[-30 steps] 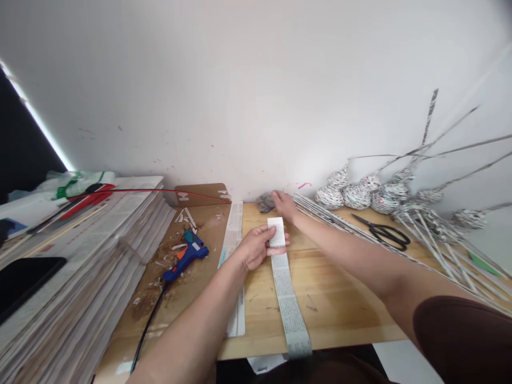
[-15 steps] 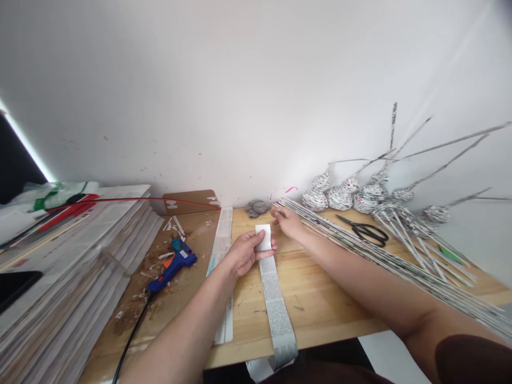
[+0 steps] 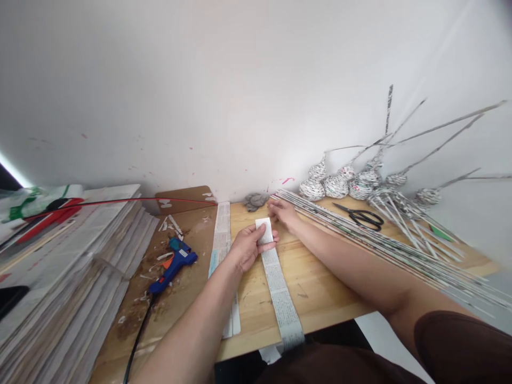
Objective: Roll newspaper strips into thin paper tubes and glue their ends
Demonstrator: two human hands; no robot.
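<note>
A long strip of printed newspaper (image 3: 276,282) runs from my left hand (image 3: 254,245) down over the table's front edge. That hand is closed on the strip's far end, thumb on top and fingers beneath, with a short pale end sticking out past the thumb. Just beyond and to the right is my right hand (image 3: 284,214), its fingers loosely bent and apart from the strip. I make out nothing between them. Beside it lies a bundle of thin rolled-paper sticks (image 3: 340,229). A grey crumpled lump (image 3: 255,201) sits behind both hands.
More strips (image 3: 222,229) lie left of my left arm. A blue glue gun (image 3: 174,266) rests on stained cardboard (image 3: 192,234). Farther left is a tall newspaper stack (image 3: 100,256). Black scissors (image 3: 362,216) and woven paper gourd shapes (image 3: 336,185) stand right, by the wall.
The view has shifted slightly, so the table items sit a little higher in it. My left hand keeps its hold on the strip; my right hand stays near the strip's far end.
</note>
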